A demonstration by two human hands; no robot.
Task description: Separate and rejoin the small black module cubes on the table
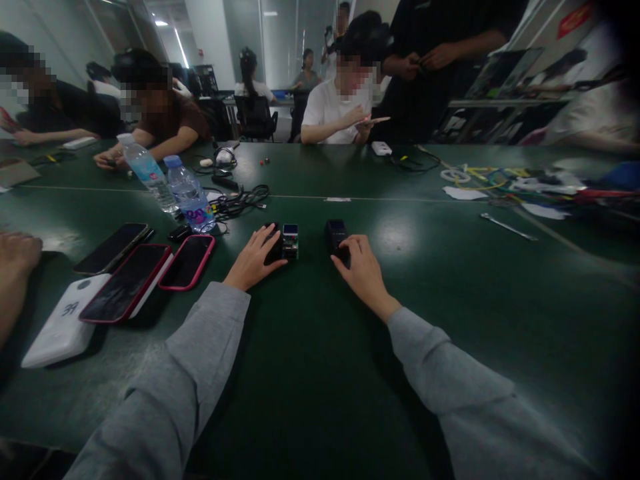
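Both my arms, in grey sleeves, reach forward over a dark green table (pixel 310 373). My left hand (pixel 254 259) rests with fingers curled round a small black electronic module with a blue display and green board (pixel 286 241). My right hand (pixel 363 270) lies a little to the right, its fingertips closed on the near end of a small black box (pixel 335 235). The two parts sit about a hand's width apart on the table.
Three phones (pixel 187 261) and a white power bank (pixel 65 320) lie at the left, with two water bottles (pixel 190 195) and tangled black cables (pixel 240 200) behind them. Coloured wires and a metal tool (pixel 507 227) lie at the right. Other people sit across the table; another person's hand (pixel 15 257) shows at far left.
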